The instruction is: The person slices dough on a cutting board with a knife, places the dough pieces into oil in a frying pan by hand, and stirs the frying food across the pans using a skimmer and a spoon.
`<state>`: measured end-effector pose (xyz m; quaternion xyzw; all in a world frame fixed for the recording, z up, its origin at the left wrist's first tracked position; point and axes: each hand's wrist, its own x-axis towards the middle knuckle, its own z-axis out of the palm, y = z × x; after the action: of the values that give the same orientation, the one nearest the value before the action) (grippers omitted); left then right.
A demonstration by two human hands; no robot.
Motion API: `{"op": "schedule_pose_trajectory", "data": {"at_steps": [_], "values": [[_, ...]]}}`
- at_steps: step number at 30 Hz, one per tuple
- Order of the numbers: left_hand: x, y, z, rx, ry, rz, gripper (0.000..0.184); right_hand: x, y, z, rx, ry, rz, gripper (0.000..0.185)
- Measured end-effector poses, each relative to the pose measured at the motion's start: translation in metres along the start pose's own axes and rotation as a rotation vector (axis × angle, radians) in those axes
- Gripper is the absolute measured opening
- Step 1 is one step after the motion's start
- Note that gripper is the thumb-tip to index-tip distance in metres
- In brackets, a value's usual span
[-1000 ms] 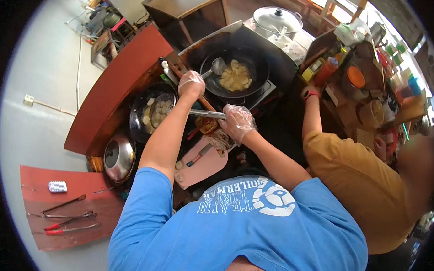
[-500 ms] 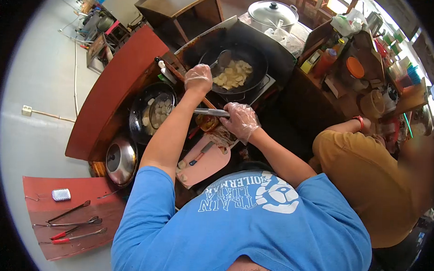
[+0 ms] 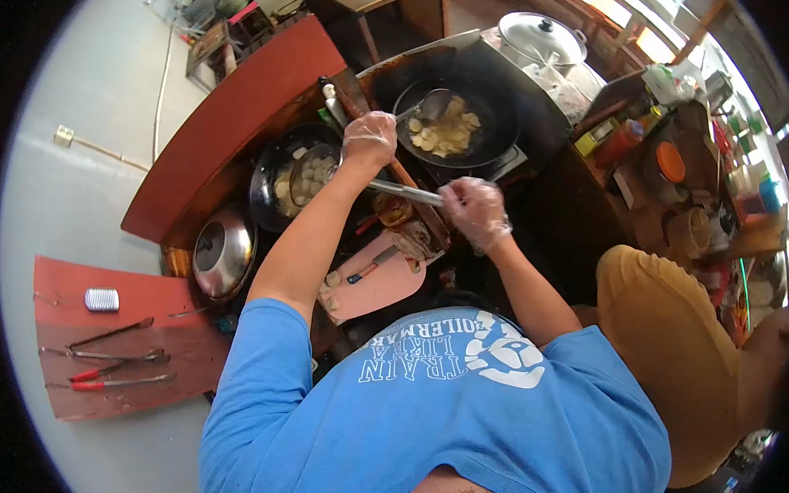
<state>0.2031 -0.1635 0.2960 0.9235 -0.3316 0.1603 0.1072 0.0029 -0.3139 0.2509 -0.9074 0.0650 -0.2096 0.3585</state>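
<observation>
My left hand (image 3: pixel 369 140), in a clear plastic glove, is closed on the handle of a ladle (image 3: pixel 435 104). The ladle's bowl rests among pale golden slices (image 3: pixel 446 132) in the far black wok (image 3: pixel 495 146). My right hand (image 3: pixel 477 210), gloved likewise and slightly blurred, grips the long metal handle of a skimmer (image 3: pixel 405 191). That handle passes beneath my left forearm. At its far end, the skimmer head holds pale round pieces (image 3: pixel 310 184) over the nearer wok (image 3: pixel 262 190), partly hidden by my arm.
A pink cutting board (image 3: pixel 393 286) with a knife (image 3: pixel 370 265) lies below the woks. A metal lid (image 3: pixel 223 256) leans at left, above tongs (image 3: pixel 125 382) on a red board. At right are bottles, a cluttered shelf and a person in a brown shirt (image 3: pixel 660 343). Behind stands a lidded pot (image 3: pixel 541 41).
The camera view has turned a little, shifting the scene. Both hands keep their holds, with the skimmer handle slanting more. The other person's forearm with the red wristband is no longer visible.
</observation>
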Motion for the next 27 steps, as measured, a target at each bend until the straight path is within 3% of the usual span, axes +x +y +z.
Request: {"op": "schedule_pose_trajectory", "data": {"at_steps": [1,3,5,7,8,10,11,13,14,15,17,19,21,23,25,26,27], "values": [[-0.003,-0.011,-0.002,0.010,0.004,-0.018,0.025,-0.001,0.011,-0.005,0.046,0.043,-0.004,0.028],[-0.008,-0.036,-0.003,0.155,-0.045,0.046,0.024,-0.002,0.064,0.006,-0.156,0.334,-0.073,0.029],[-0.030,-0.032,-0.051,-0.169,0.133,-0.164,0.023,-0.001,0.091,-0.001,-0.050,0.407,0.165,0.027],[-0.054,-0.067,-0.058,-0.307,0.284,-0.202,0.020,0.000,0.136,0.003,0.009,0.322,0.509,0.026],[-0.068,-0.078,-0.075,-0.271,0.252,-0.217,0.022,0.000,0.158,0.010,0.008,0.303,0.507,0.026],[-0.105,-0.097,-0.101,-0.305,0.302,-0.301,0.022,0.001,0.200,0.030,-0.293,-0.130,0.593,0.022],[-0.125,-0.108,-0.106,-0.369,0.387,-0.373,0.019,-0.004,0.216,0.039,-0.289,-0.147,0.581,0.022],[-0.166,-0.121,-0.122,-0.954,0.482,-0.796,0.020,-0.006,0.219,0.058,-0.429,-0.217,0.340,0.025],[-0.185,-0.120,-0.131,-0.778,0.501,-0.858,0.023,-0.001,0.212,0.059,-0.472,-0.423,0.435,0.030],[-0.212,-0.142,-0.124,-0.438,0.473,-0.824,0.026,-0.004,0.233,0.080,-0.548,-0.394,0.341,0.030],[-0.234,-0.136,-0.138,0.218,0.309,-0.838,0.029,0.006,0.225,0.085,-0.539,-0.444,0.430,0.024],[-0.253,-0.144,-0.126,0.184,0.338,-0.897,0.028,0.010,0.210,0.078,-0.557,-0.449,0.417,0.021],[-0.266,-0.143,-0.112,0.414,0.292,-0.728,0.024,0.010,0.209,0.076,-0.588,-0.449,0.422,0.020],[-0.271,-0.148,-0.095,0.404,0.250,-0.744,0.026,0.010,0.220,0.079,-0.561,-0.388,0.451,0.020],[-0.278,-0.158,-0.073,0.299,0.337,-0.732,0.033,0.005,0.241,0.088,-0.572,-0.379,0.402,0.020],[-0.278,-0.162,-0.067,0.318,0.210,-0.802,0.038,0.003,0.252,0.090,-0.562,-0.362,0.353,0.019],[-0.273,-0.157,-0.064,0.285,0.313,-0.846,0.037,0.002,0.254,0.088,-0.580,-0.382,0.341,0.019]]}}
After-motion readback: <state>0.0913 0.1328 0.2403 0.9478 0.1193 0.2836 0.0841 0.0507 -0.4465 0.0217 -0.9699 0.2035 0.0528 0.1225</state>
